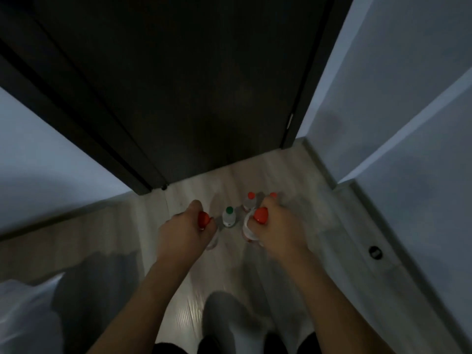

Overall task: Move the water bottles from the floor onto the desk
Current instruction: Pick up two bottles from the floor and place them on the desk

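Head view: left hand (185, 227) curls round a red-capped bottle (204, 219); right hand (277, 223) grips another (261, 215). Between them a green-capped clear plastic bottle (229, 217) stands on the pale wood-grain floor (178, 290).

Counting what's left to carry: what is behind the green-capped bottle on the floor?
Behind the green-capped bottle stands a red-capped bottle; another red cap peeks over the right hand, which covers its body. Beyond is a dark door.
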### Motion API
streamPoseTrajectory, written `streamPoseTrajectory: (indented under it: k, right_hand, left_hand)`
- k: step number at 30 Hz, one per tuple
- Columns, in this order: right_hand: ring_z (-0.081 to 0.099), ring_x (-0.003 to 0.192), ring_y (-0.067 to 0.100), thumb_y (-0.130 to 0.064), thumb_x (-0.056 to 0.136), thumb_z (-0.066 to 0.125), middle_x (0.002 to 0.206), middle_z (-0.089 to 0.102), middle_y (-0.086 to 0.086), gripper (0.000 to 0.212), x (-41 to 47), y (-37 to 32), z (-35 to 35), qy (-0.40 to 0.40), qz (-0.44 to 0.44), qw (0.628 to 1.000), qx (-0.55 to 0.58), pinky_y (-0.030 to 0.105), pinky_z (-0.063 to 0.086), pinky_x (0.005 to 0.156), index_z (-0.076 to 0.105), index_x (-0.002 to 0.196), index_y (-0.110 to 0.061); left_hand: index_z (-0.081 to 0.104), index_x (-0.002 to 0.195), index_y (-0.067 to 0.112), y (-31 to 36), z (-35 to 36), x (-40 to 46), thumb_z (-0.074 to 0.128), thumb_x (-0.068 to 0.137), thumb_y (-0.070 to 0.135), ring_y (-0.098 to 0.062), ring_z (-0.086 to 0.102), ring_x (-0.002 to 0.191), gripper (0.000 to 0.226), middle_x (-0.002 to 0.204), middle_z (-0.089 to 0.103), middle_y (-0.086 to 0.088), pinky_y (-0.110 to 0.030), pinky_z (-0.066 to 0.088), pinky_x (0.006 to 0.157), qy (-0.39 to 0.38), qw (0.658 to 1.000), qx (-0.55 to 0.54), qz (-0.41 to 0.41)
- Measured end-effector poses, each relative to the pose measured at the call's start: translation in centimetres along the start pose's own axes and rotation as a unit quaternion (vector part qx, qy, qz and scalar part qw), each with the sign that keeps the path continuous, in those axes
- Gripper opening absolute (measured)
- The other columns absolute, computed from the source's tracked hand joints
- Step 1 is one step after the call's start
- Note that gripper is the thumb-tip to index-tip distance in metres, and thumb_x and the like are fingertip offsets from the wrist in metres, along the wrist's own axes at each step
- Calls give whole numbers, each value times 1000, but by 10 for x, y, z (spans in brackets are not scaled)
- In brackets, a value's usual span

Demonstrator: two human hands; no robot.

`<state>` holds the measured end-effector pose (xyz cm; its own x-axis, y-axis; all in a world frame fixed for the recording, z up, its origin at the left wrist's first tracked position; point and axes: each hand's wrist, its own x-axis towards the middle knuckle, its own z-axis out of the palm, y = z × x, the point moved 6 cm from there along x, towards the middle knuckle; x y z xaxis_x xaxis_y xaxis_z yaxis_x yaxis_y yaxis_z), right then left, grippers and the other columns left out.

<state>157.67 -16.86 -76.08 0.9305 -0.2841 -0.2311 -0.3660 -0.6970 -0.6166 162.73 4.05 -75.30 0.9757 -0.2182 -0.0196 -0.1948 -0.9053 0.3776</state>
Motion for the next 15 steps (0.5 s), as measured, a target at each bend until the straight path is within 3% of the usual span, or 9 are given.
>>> streamPoseTrajectory:
  k: [2,5,8,12,15]
  right_hand:
    - [62,78,20,-42,80,67,87,62,-3,28,-21,-40,-73,9,11,1000,7,35,52,69,49,93,-25]
    - [60,73,15,-39,80,69,81,60,-5,25,-56,-94,-176,38,5,999,18,37,55,67,49,87,-26]
    - [57,66,9,-42,77,68,73,56,-10,25,-93,-131,-260,100,-9,995,18,31,52,61,47,82,-30]
    - [57,64,2,-46,75,67,70,57,-15,24,-123,-147,-329,165,-26,985,36,24,50,60,46,81,-36]
    - [55,61,0,-44,76,67,67,56,-16,22,-135,-146,-351,182,-36,982,42,19,43,55,46,78,-38]
  left_hand:
    - [48,84,28,41,-79,-3,63,87,48,-3,50,50,25,59,50,12,-23,43,48,15,1000,-16,-4]
    - [47,87,31,101,-186,-14,64,87,48,-1,53,52,24,62,52,13,-25,48,48,48,998,-47,-4]
    - [42,86,37,150,-268,-33,62,87,51,1,52,50,25,62,50,13,-18,38,44,83,993,-80,17]
    - [36,90,45,198,-333,-50,60,84,54,3,51,52,27,65,48,17,-13,36,44,139,984,-108,35]
    - [37,91,47,225,-348,-59,61,84,55,-1,58,56,27,70,52,15,-25,52,47,144,980,-131,33]
